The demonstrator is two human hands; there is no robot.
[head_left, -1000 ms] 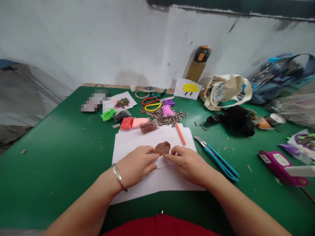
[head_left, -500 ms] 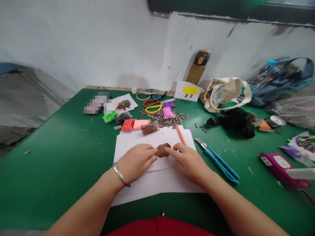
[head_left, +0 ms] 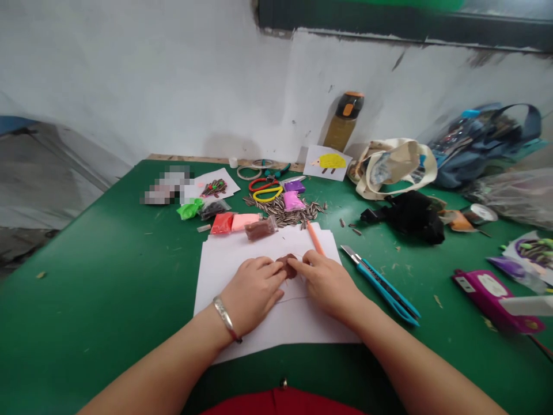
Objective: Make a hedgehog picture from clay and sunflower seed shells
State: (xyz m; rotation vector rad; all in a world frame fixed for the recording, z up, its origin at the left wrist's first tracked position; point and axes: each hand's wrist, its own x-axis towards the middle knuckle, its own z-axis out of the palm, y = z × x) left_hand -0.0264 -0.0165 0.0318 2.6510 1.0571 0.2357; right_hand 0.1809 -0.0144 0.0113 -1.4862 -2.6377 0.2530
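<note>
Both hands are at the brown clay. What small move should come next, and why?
Probably a light press on the clay with the right hand, the left hand steadying it: it lies on the white paper, with fingertips of both hands at it from either side.

Clay (head_left: 288,260): on ppr (head_left: 302,323)
Cutter (head_left: 382,289): R of ppr
Seeds (head_left: 279,215): bhd ppr
Bottle (head_left: 343,125): bhd drawing (head_left: 327,163)
Tote (head_left: 404,154): R of drawing

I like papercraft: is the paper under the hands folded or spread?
Spread: the paper lies flat beneath the left hand and right hand, broad surface showing.
</note>
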